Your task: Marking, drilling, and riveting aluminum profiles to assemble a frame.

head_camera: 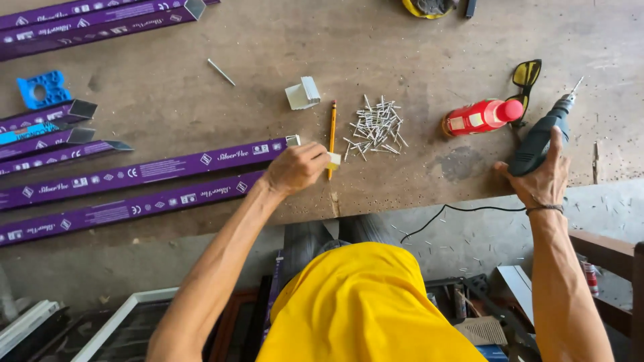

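- Electric drill (537, 142) gripped by right hand (540, 177) on bench (201, 100), bit aimed up-right.
- Small white piece (333, 160) pinched by left hand (295, 167) beside purple profile (144, 172) end; piece shape partly hidden.

Illumination is bright, even and diffuse daylight across the wooden workbench (416, 40), with no glare or blown highlights noted; the red bottle (481, 116) carries only a mild sheen. Shadows are short and soft, falling close beside the pile of rivets (376, 126) and the pencil (332, 134). Focus is sharp at centre, with slight wide-angle bending of the purple-wrapped bars (134, 175) toward the left edge and darker, softer detail below the bench.
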